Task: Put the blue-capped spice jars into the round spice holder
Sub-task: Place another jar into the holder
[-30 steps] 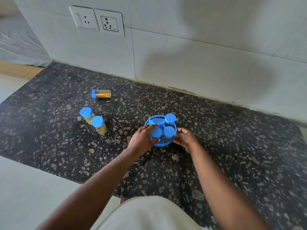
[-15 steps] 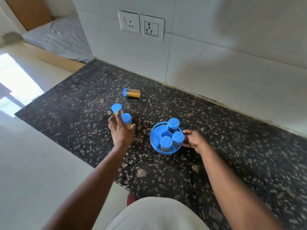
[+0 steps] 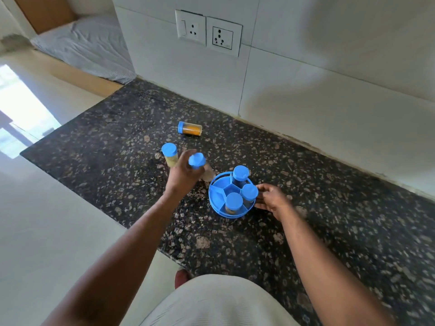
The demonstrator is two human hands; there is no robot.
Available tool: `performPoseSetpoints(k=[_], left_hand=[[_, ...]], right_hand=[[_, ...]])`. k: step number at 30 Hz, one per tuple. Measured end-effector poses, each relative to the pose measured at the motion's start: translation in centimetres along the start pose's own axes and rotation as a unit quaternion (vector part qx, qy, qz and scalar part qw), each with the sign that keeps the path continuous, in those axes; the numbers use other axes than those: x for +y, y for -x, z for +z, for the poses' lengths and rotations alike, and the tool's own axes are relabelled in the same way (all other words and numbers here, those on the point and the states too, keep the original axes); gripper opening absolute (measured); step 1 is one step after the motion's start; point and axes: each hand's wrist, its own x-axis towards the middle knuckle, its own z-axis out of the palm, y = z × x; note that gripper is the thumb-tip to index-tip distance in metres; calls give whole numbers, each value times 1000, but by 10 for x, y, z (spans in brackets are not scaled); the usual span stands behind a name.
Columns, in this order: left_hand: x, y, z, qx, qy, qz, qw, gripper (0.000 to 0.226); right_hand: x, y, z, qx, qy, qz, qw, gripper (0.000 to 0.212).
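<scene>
The round blue spice holder (image 3: 217, 192) stands on the dark granite counter with three blue-capped jars (image 3: 240, 173) upright in its right-hand compartments; the left compartments are bare. My right hand (image 3: 270, 200) grips the holder's right rim. My left hand (image 3: 182, 175) is just left of the holder, closed around a blue-capped jar (image 3: 197, 161) lifted off the counter, its cap up and its body mostly hidden by my fingers. Another jar (image 3: 170, 153) stands upright to the left. An orange-filled jar (image 3: 189, 128) lies on its side farther back.
The granite counter (image 3: 329, 220) ends in a front edge near my body and a left edge beyond the standing jar. A white tiled wall (image 3: 306, 90) with two sockets (image 3: 208, 31) backs it. Pale floor lies to the left.
My left hand went from the holder to the two standing jars, closed on the nearer one and lifted it toward the holder. The right hand stayed on the rim.
</scene>
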Motion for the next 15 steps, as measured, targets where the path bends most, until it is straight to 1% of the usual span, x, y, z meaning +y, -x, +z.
performPoseSetpoints(k=[3,5,7,10,15], left_hand=[[15,7,17,-78,79,32,993,48],[16,10,29,-102,76,41,991,50],[15,13,36,-120,57,61,989,53],[11,17,41,-154,28,114,981,58],[3,16,48,-204,-86,216,951,62]], right_hand=[[2,0,1,-11,-3,-3,1000,19],[3,0,1,-10,-14,0,1000,24],[4,1,0,-14,-25,2,1000,28],[4,1,-1,-20,-24,3,1000,31],[5,2,2,-22,-12,6,1000,28]])
